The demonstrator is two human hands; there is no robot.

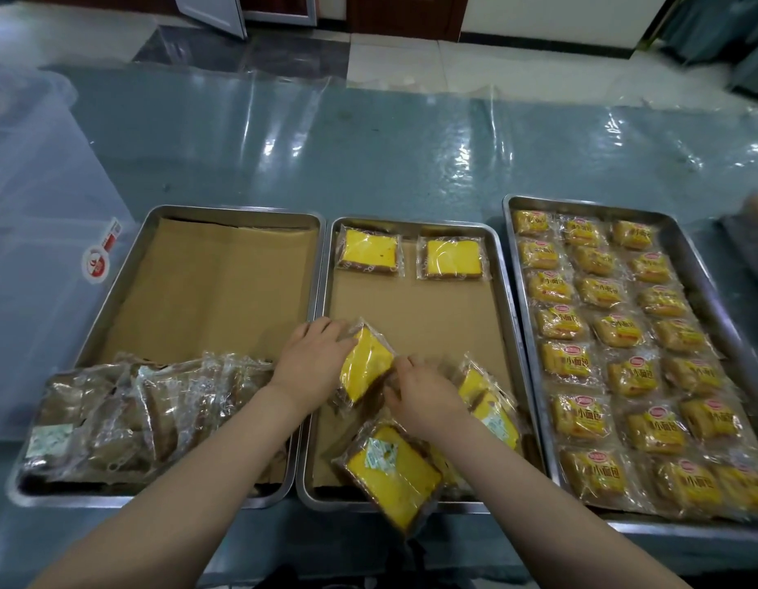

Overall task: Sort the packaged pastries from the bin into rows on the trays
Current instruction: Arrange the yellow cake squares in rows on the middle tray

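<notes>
Three steel trays side by side on a worktop [411,155] under clear plastic sheeting. Middle tray [502,291], lined with brown paper: two wrapped yellow cake slices [371,250] in a row at 12 o'clock, well apart from the hands; loose wrapped slices heaped at 6 o'clock [390,474] and 4 o'clock [490,401]. Left hand [313,359], fingers curled round the 9 o'clock edge of a tilted yellow cake packet [364,361]; right hand [424,397] just beside at 4 o'clock, fingers bent on the packet's lower edge and on the wrappers beneath; which one gripped, cannot tell. Left tray [237,214], at 9 o'clock: bare brown paper toward 12, a pile of brown cake packets [135,414] across its 6 o'clock end. Right tray [581,204], at 3 o'clock: small yellow bread packets [619,329] in three neat columns, touching. Translucent bin [37,231] at 10 o'clock, bearing a red-and-white sticker [101,257].
</notes>
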